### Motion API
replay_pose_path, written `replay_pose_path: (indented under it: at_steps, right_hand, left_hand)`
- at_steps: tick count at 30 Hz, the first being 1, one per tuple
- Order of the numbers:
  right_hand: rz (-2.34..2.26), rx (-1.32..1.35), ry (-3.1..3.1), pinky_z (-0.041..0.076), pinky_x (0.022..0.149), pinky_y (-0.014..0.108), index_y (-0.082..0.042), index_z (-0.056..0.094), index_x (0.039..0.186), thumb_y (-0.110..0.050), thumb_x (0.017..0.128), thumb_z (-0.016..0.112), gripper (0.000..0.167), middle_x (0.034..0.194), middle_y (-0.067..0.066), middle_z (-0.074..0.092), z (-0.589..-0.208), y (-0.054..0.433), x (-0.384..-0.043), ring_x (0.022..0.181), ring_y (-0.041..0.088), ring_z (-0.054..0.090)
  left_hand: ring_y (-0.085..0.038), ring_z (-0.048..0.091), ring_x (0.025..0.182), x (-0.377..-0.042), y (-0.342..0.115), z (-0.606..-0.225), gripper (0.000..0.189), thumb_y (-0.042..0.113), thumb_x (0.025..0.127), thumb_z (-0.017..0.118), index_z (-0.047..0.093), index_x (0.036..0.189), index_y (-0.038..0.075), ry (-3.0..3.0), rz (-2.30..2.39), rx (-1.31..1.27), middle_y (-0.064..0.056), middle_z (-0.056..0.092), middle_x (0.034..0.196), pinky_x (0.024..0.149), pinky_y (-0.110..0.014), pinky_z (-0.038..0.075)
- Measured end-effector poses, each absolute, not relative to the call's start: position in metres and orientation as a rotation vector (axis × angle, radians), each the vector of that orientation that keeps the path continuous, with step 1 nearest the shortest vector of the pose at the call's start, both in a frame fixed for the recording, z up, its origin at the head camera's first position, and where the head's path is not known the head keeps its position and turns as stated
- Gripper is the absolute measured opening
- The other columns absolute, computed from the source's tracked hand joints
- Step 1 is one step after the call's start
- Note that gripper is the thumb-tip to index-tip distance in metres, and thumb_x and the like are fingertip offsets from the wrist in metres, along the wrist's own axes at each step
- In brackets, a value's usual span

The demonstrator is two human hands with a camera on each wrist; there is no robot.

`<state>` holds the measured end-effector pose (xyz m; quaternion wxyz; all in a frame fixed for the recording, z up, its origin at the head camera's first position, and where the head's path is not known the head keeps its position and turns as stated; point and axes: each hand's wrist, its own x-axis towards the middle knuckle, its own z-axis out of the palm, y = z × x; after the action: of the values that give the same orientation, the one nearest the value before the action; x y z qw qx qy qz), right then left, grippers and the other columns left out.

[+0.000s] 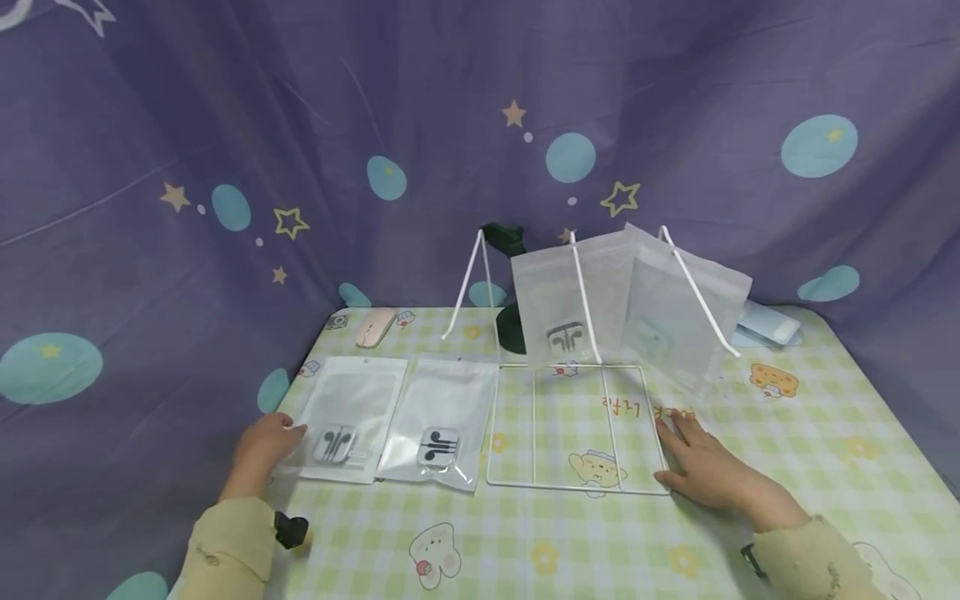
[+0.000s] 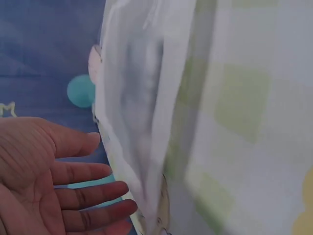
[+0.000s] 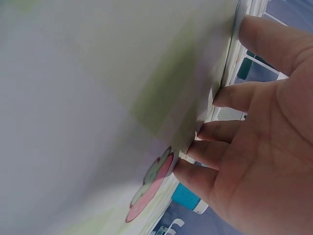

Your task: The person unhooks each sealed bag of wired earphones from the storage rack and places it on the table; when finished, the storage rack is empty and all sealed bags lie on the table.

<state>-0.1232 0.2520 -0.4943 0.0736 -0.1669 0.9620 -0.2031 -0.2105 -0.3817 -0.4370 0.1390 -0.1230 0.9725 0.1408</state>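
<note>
Two pouches (image 1: pixel 348 415) on table (image 1: pixel 495 550), rack (image 1: pixel 596 352) at right, mouse (image 1: pixel 376 327) behind pouches

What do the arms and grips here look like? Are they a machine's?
No, a person's. The left grip and right grip are bare, gloveless hands. The left sleeve and right sleeve are pale yellow and creased. A black device shows by the left cuff, a dark piece by the right.

Place: curtained-off, room type indeterminable. Purple star-print curtain (image 1: pixel 450 67), nine through three o'clock; checked cartoon-print counter (image 1: pixel 487 550), six o'clock.
</note>
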Motion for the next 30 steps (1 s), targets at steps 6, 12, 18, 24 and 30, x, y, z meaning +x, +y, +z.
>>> replay_pose_path:
  at_steps: [6,12,18,24,30]
  right_hand:
    - [-0.600,-0.501,2.887,0.022,0.103,0.069,0.013,0.034,0.143,-0.035,0.089,0.069,0.080,0.148,0.042,0.018,-0.494,0.253,-0.124,0.134,0.061,0.016]
    - [-0.591,-0.508,2.890,0.022,0.103,0.069,0.013,0.034,0.143,-0.036,0.089,0.069,0.081,0.148,0.042,0.018,-0.495,0.253,-0.125,0.134,0.061,0.016]
    - [-0.584,-0.504,2.890,0.021,0.103,0.069,0.013,0.034,0.143,-0.035,0.089,0.069,0.081,0.148,0.042,0.018,-0.495,0.253,-0.125,0.134,0.061,0.015]
    - [-0.597,-0.514,2.893,0.022,0.103,0.069,0.014,0.035,0.143,-0.035,0.089,0.069,0.080,0.147,0.042,0.019,-0.496,0.253,-0.125,0.133,0.061,0.016]
    - [-0.590,-0.513,2.895,0.022,0.103,0.069,0.014,0.035,0.142,-0.033,0.089,0.069,0.079,0.148,0.042,0.019,-0.495,0.252,-0.124,0.133,0.061,0.016]
  left_hand:
    - [-0.050,0.053,0.108,-0.207,-0.350,-0.428,0.052,0.033,0.098,0.051,0.051,0.131,-0.006,2.895,0.365,-0.367,-0.030,0.055,0.125,0.085,-0.059,0.043]
    - [-0.041,0.061,0.098,-0.203,-0.306,-0.428,0.040,0.024,0.097,0.056,0.058,0.125,-0.004,3.050,0.533,-0.100,-0.025,0.065,0.112,0.082,-0.054,0.047]
    - [-0.033,0.065,0.094,-0.199,-0.261,-0.433,0.036,0.022,0.097,0.060,0.063,0.125,0.001,3.042,0.653,0.162,-0.014,0.070,0.104,0.080,-0.048,0.050]
    - [-0.017,0.065,0.081,-0.191,-0.217,-0.438,0.033,0.022,0.094,0.065,0.066,0.123,0.007,2.968,0.743,0.327,-0.002,0.070,0.097,0.071,-0.037,0.051]
    - [-0.013,0.065,0.077,-0.180,-0.179,-0.447,0.032,0.020,0.095,0.064,0.065,0.123,0.006,2.782,0.911,0.555,-0.003,0.070,0.097,0.066,-0.031,0.051]
